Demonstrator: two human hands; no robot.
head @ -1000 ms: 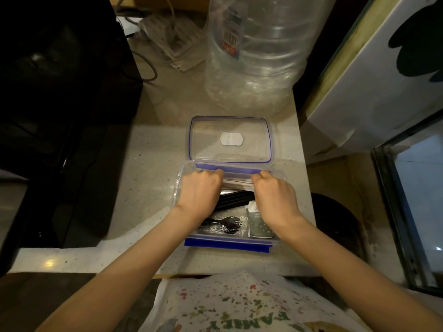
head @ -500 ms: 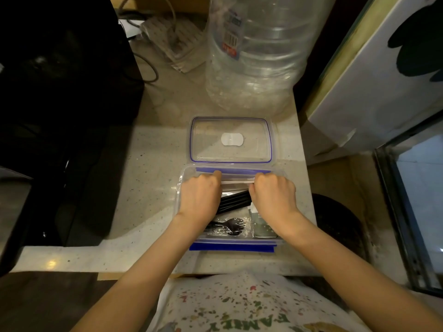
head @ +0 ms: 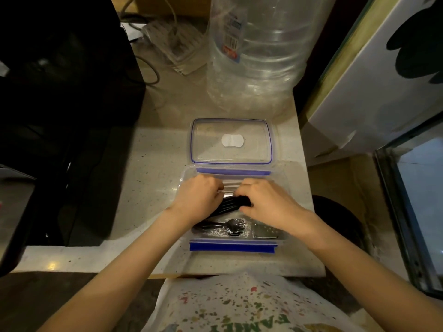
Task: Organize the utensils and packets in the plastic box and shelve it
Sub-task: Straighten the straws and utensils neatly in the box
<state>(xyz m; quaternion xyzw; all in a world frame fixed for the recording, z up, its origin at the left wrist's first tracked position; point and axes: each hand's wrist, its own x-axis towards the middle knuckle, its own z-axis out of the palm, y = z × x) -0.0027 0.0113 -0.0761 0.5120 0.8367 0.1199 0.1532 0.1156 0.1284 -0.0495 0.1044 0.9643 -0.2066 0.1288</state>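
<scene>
A clear plastic box (head: 233,245) with blue clips sits on the speckled counter near its front edge. Its clear lid (head: 231,141) lies flat just behind it. Both hands are inside the box. My left hand (head: 199,197) and my right hand (head: 266,202) are curled around a bundle of black plastic utensils (head: 231,203) that lies across the box. A wrapped black fork (head: 227,227) and a silvery packet (head: 265,232) lie in the near part of the box. What is under the hands is hidden.
A big clear water bottle (head: 259,56) stands behind the lid. A power strip with cables (head: 172,41) lies at the back. A dark appliance (head: 60,116) fills the left side. A white cabinet (head: 374,80) and a glass panel (head: 422,200) are on the right.
Both hands have slid from the box's far rim toward me and closed in on the black utensils between them. The box and lid have stayed put.
</scene>
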